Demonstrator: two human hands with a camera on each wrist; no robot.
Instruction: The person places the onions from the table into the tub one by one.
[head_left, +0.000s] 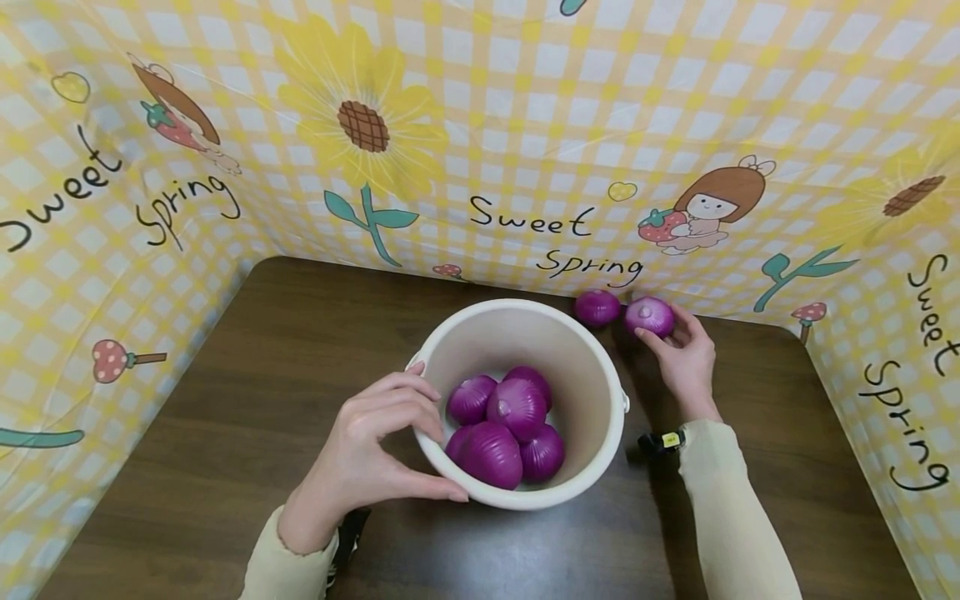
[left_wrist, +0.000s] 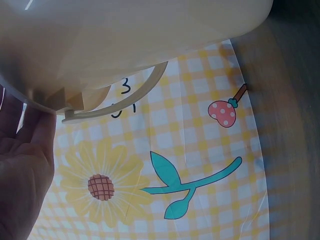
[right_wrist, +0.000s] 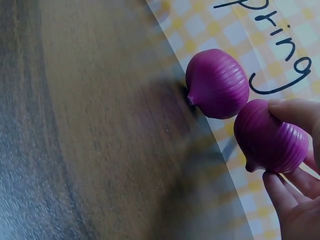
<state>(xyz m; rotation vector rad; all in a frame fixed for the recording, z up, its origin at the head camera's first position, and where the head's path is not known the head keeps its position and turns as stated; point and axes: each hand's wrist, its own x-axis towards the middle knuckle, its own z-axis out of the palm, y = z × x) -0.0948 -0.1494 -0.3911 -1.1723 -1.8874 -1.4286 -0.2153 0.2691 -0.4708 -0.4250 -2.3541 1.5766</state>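
Note:
A cream-coloured bucket [head_left: 525, 498] stands on the table, and several purple onions [head_left: 517, 408] lie piled in its bottom. My left hand [head_left: 375, 442] grips the bucket at its left side, fingers at the rim and thumb along the front. In the left wrist view the bucket's wall and its curved handle [left_wrist: 145, 92] fill the top. To the right of the bucket, my right hand [head_left: 688, 358] pinches a purple onion [right_wrist: 270, 137] between thumb and fingers. Just left of it, another onion [head_left: 597, 307] sits at the table's back edge.
The dark wooden table [head_left: 225, 417] has rounded back corners. Yellow checked cloth [head_left: 487, 108] printed with flowers and lettering stands as a wall behind it and on both sides. A black strap with a yellow label [head_left: 667, 441] is at the right wrist.

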